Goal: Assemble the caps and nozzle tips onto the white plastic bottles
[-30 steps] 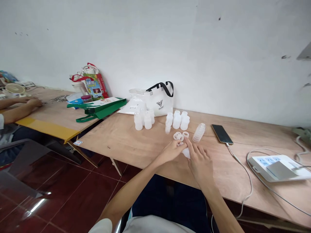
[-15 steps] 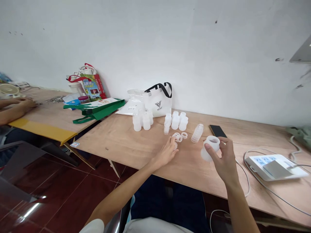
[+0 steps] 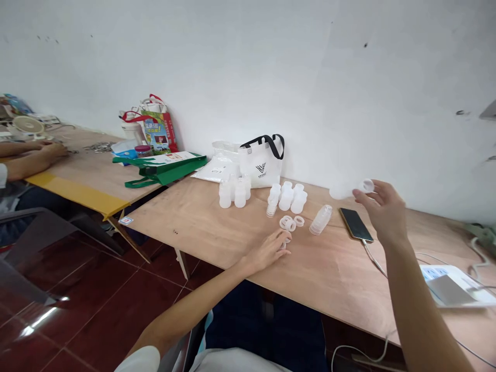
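My right hand (image 3: 383, 209) grips a translucent white plastic bottle (image 3: 341, 191) near its open neck, raised above the table and tilted on its side. Low over the tabletop, my left hand (image 3: 267, 251) has its thumb and fingers closed around a white plastic ring (image 3: 285, 242), partly hidden by the fingers. Just beyond those fingers lie several loose white rings (image 3: 288, 223). A nested stack of clear plastic cups (image 3: 321, 220) lies to their right. A shorter clear stack (image 3: 272, 208) leans in front of several upright white bottles (image 3: 297, 201).
More white bottles (image 3: 239, 194) stand at the left, before a white bag (image 3: 263, 168) with black handles. A plugged-in phone (image 3: 355, 225) and a white power strip (image 3: 459, 284) lie rightward. Another person's hands (image 3: 50, 152) rest at the neighbouring table, beside a green bag (image 3: 165, 173).
My right hand has lifted the bottle up and away to the right, tipping it from nearly upright onto its side. My left hand stays by the rings. The view has shifted slightly.
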Available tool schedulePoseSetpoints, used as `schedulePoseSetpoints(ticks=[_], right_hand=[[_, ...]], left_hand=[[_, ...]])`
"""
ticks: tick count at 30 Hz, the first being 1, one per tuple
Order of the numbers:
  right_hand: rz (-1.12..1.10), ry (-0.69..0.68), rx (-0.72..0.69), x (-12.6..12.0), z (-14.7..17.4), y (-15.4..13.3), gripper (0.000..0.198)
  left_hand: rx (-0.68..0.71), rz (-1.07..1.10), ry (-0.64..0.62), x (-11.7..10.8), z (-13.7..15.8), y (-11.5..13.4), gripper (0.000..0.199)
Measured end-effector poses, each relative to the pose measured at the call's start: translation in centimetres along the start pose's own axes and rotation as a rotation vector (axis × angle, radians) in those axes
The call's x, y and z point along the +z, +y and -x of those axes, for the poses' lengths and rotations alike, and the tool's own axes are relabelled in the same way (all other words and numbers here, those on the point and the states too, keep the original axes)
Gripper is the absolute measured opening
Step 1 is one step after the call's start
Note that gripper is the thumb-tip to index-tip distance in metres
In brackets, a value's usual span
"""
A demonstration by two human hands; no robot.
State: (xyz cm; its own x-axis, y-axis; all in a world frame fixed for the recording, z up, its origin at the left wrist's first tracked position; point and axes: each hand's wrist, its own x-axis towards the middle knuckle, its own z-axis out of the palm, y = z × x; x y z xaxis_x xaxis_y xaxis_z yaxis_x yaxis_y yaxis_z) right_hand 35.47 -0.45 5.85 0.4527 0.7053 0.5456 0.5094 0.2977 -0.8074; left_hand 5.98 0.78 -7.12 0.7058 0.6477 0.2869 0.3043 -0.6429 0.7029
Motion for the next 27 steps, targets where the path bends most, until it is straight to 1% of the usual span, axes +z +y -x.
schedulePoseSetpoints(ticks=[1,3,5,7,9,12,14,15,20,23,25,27], right_hand=[[0.062,-0.059,0.078,0.4,-1.5,1.0,0.053],[0.102,-0.133,0.166,1.4,-3.9,3.0,0.053],[0.130,-0.206,0.242,2.6,-5.5,4.8,0.051],[0.145,-0.293,0.308,3.7,-6.6,6.3,0.046],[0.151,-0.369,0.359,4.7,-7.5,7.3,0.040],[0.148,-0.452,0.417,6.0,-8.4,8.3,0.036],[0.139,-0.490,0.443,6.7,-8.7,8.8,0.035],[0.135,-0.507,0.454,7.0,-8.8,9.0,0.035],[0.115,-0.577,0.469,8.2,-8.5,10.0,0.037],[0.118,-0.603,0.449,8.9,-8.3,10.3,0.040],[0.140,-0.614,0.432,9.2,-8.3,10.5,0.043],[0.180,-0.609,0.408,9.3,-8.5,10.5,0.047]], left_hand=[[0.004,-0.012,-0.012,0.0,0.0,0.0,0.018],[0.004,-0.027,-0.014,0.0,-0.1,0.0,0.020],[0.002,-0.036,0.002,-0.2,-0.4,-0.2,0.024],[0.002,-0.068,0.029,-0.6,-0.6,-0.4,0.029],[-0.022,-0.157,0.076,-1.1,-0.7,-0.5,0.033],[-0.132,-0.328,0.147,-1.7,-0.2,-0.7,0.035],[-0.191,-0.354,0.140,-1.8,0.4,-0.7,0.032],[-0.198,-0.342,0.128,-1.8,0.6,-0.7,0.029],[-0.155,-0.272,0.098,-1.5,0.7,-0.7,0.018],[-0.148,-0.225,0.048,-1.8,0.3,-0.3,0.011],[-0.159,-0.151,0.004,-2.3,0.1,-0.1,0.011],[-0.185,-0.053,-0.025,-3.0,0.1,-0.1,0.016]])
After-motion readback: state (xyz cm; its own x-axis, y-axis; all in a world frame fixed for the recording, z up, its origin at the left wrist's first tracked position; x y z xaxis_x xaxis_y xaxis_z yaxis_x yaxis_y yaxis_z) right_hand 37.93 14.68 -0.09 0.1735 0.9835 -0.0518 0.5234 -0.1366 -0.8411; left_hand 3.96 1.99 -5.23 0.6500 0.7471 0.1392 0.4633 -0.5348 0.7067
